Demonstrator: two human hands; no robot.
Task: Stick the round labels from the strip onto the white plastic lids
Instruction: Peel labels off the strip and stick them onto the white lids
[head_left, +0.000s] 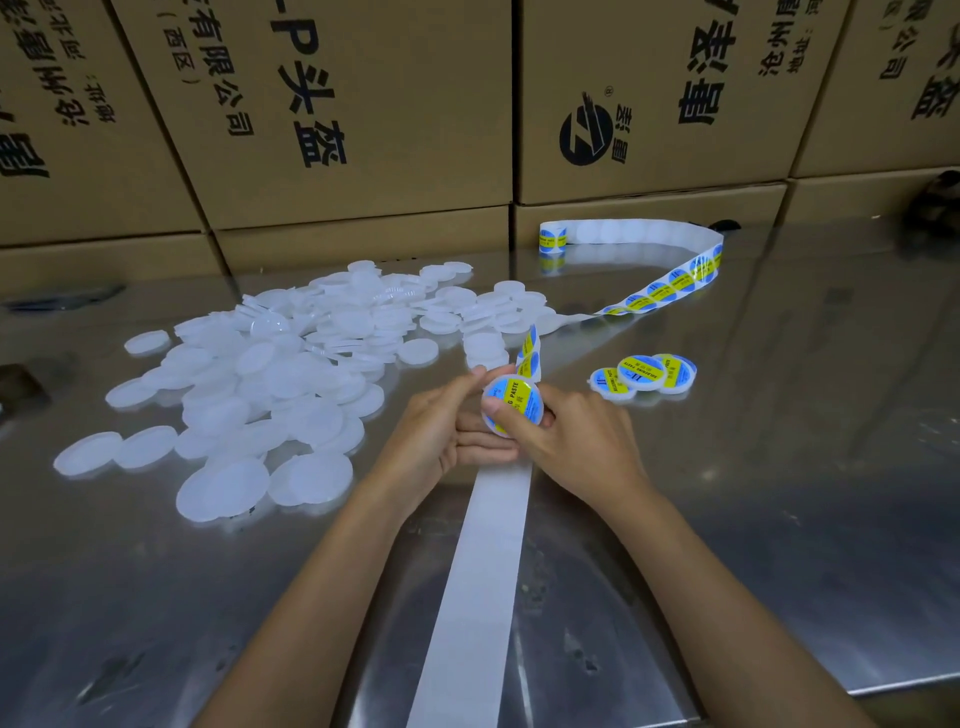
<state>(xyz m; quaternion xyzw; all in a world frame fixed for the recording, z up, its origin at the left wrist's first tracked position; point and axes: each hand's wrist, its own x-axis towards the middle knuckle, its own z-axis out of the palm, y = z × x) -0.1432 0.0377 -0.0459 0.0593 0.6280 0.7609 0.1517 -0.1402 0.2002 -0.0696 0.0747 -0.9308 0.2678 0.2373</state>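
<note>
A white lid (514, 402) with a blue and yellow round label on its top sits between both hands, just above the steel table. My left hand (441, 431) holds it from the left, fingers underneath and thumb at its upper edge. My right hand (576, 441) grips it from the right, thumb pressing on the label's face. The label strip (670, 283) curls from the back right to the hands; its bare white backing (483, 571) trails toward me. A heap of plain white lids (291, 374) lies at left. Three labelled lids (644, 374) lie to the right of my hands.
The shiny steel table (779, 467) carries everything; its front edge shows at the lower right. A wall of brown cardboard boxes (363, 130) with printed characters stands along the back. A dark object (935, 202) sits at the far right by the boxes.
</note>
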